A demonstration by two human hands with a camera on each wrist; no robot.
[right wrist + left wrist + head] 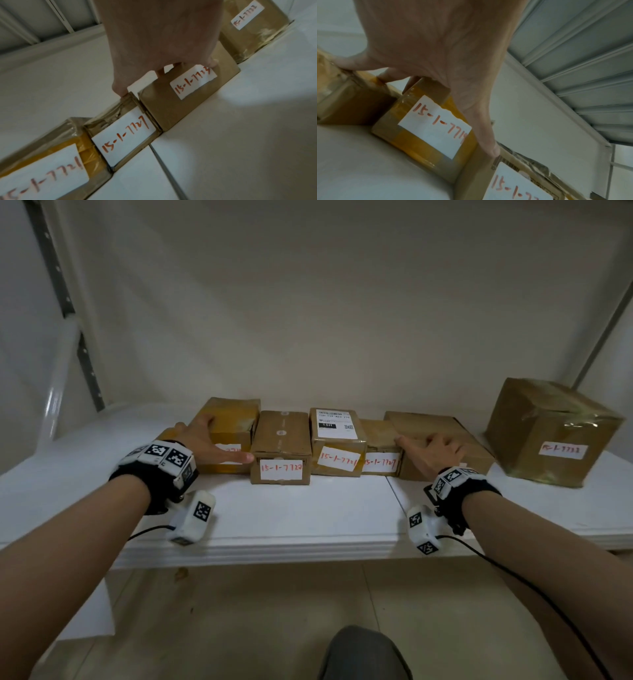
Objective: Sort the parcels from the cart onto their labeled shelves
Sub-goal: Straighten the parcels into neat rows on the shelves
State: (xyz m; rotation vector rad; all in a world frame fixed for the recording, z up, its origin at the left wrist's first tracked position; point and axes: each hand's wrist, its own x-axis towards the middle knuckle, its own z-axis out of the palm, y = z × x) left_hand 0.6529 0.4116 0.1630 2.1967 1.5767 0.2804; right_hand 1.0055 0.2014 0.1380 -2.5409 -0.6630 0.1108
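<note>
Parcels sit in a tight row on the white shelf point(291, 518). Our left hand point(205, 445) lies flat-fingered on the yellow-taped parcel point(233, 419), our right hand point(433, 451) likewise on the flat brown parcel point(445, 428), gripping nothing. Squeezing inward could buckle the row and tip the labeled box point(334, 440).

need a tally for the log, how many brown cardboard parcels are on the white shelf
6 brown cardboard parcels: five in a row, at far left, then, and one apart at right. Some may hide behind.
</note>
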